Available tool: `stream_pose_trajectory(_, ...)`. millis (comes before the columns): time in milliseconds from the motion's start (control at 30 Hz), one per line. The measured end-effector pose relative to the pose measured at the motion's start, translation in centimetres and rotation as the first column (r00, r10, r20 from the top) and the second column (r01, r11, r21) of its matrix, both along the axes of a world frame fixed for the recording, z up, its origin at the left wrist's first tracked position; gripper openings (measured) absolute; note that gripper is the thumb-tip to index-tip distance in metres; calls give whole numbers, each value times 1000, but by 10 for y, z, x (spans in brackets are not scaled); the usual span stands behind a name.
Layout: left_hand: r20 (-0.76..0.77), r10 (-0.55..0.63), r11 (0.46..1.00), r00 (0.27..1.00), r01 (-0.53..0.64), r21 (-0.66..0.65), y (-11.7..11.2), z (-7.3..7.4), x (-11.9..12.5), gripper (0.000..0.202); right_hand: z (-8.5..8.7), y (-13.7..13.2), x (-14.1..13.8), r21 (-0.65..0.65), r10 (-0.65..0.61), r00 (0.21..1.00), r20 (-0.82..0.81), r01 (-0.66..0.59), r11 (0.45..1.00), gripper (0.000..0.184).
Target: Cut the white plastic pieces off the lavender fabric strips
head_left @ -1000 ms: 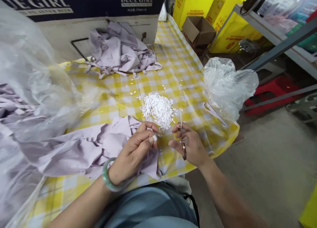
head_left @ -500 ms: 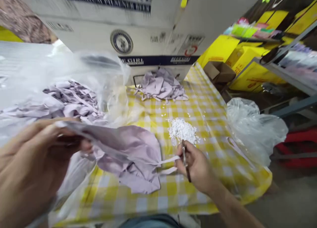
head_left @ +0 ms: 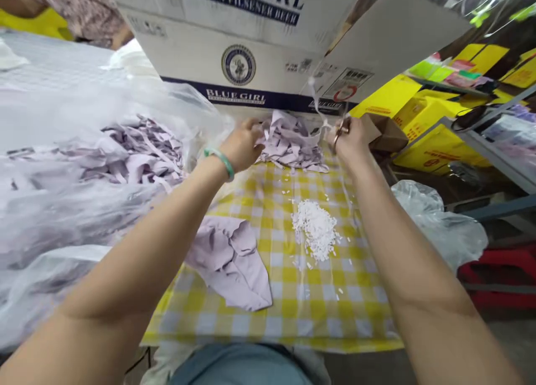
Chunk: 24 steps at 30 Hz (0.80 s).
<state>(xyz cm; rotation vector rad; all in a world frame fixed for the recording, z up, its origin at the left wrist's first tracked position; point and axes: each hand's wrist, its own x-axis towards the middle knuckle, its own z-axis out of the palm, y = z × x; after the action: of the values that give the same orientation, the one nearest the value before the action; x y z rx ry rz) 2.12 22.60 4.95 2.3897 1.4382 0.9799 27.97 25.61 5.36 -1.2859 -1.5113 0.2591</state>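
At the back of the table my left hand (head_left: 243, 145), with a green bangle at its wrist, has its fingers curled at the left edge of a pile of lilac cloth pieces (head_left: 293, 142). My right hand (head_left: 352, 139) is closed at the pile's right side around a small metal cutting tool (head_left: 340, 133), probably thread snips. Pale straps (head_left: 319, 106) rise beside its fingers. Nearer me lies a single lilac cloth piece (head_left: 237, 262) with a seamed cup shape. Small white bits (head_left: 316, 229) are heaped right of it.
A large beer carton (head_left: 268, 50) stands behind the pile. Clear plastic bags with more lilac pieces (head_left: 138, 156) cover the left. Another plastic bag (head_left: 439, 223) hangs at the right edge of the checked tablecloth (head_left: 293, 323). Shelving (head_left: 502, 150) stands at right; a person's patterned sleeve (head_left: 84, 8) shows upper left.
Both hands have moved from the near table to the pile at the back. The view has shifted. A lilac piece now lies on the cloth in front, and the right hand still holds the tool.
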Motion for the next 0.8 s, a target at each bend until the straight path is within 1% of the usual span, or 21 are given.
stream_pose_trajectory(33, -27, 26, 999, 999, -27, -38, -15, -16, -10, 18, -18, -22, -5, -66, -37, 998, 54, 40, 997, 26)
stream_pose_trajectory(67, -32, 45, 997, 998, -47, -61, -32, -31, -20, 20, -37, -47, -13, -126, -11, 995, 99, 23, 992, 31)
stream_pose_trajectory(133, -32, 70, 991, 997, -73, -108, -68, -56, -41, 24, -73, -103, -36, -279, 182, 975, 131, -140, 950, 29)
stream_pose_trajectory(167, -41, 80, 987, 996, -85, -134, -85, -66, -51, 26, -88, -130, -49, -356, 302, 946, 121, -242, 902, 26)
stream_pose_trajectory(200, -55, 88, 983, 995, -95, -159, -100, -73, -60, 27, -100, -154, -61, -461, 465, 882, 77, -382, 801, 23)
stream_pose_trajectory(233, -71, 89, 978, 994, -101, -182, -113, -77, -69, 28, -108, -174, -72, -493, 542, 839, 46, -452, 743, 23)
stream_pose_trajectory(267, -85, 79, 974, 993, -94, -204, -124, -80, -77, 27, -114, -190, -81, -506, 600, 799, 41, -501, 702, 23)
stream_pose_trajectory(300, -90, 56, 971, 994, -75, -226, -134, -80, -84, 27, -117, -203, -87, -507, 645, 763, 40, -541, 671, 23)
stream_pose_trajectory(367, -76, 2, 967, 997, -22, -255, -153, -76, -95, 26, -118, -221, -95, -481, 688, 723, 63, -582, 656, 26)
stream_pose_trajectory(433, -67, -60, 963, 996, 40, -267, -172, -71, -104, 25, -115, -232, -100, -464, 706, 705, 64, -605, 647, 30)
stream_pose_trajectory(500, -113, -141, 953, 984, 104, -284, -189, -69, -108, 23, -115, -241, -107, -473, 700, 711, 67, -595, 649, 33)
stream_pose_trajectory(567, -212, -227, 936, 951, 152, -318, -204, -72, -107, 19, -118, -248, -114, -511, 687, 721, 90, -559, 653, 30)
stream_pose_trajectory(633, -284, -271, 930, 920, 173, -325, -216, -77, -99, 11, -121, -252, -119, -553, 655, 748, 106, -503, 664, 25)
stream_pose_trajectory(667, -281, -265, 936, 923, 176, -304, -221, -80, -91, 10, -121, -253, -119, -563, 623, 776, 92, -476, 676, 24)
stream_pose_trajectory(700, -238, -250, 945, 939, 183, -270, -225, -81, -80, 13, -120, -253, -118, -565, 588, 807, 50, -463, 683, 24)
stream_pose_trajectory(733, -154, -242, 951, 958, 203, -232, -229, -81, -68, 16, -118, -252, -115, -564, 562, 827, -27, -477, 674, 24)
stream_pose_trajectory(767, -42, -236, 955, 971, 224, -193, -231, -79, -54, 16, -115, -251, -111, -559, 546, 827, -132, -517, 648, 24)
stream_pose_trajectory(800, 84, -253, 951, 964, 264, -164, -233, -77, -40, 17, -111, -251, -106, -552, 538, 805, -249, -575, 604, 26)
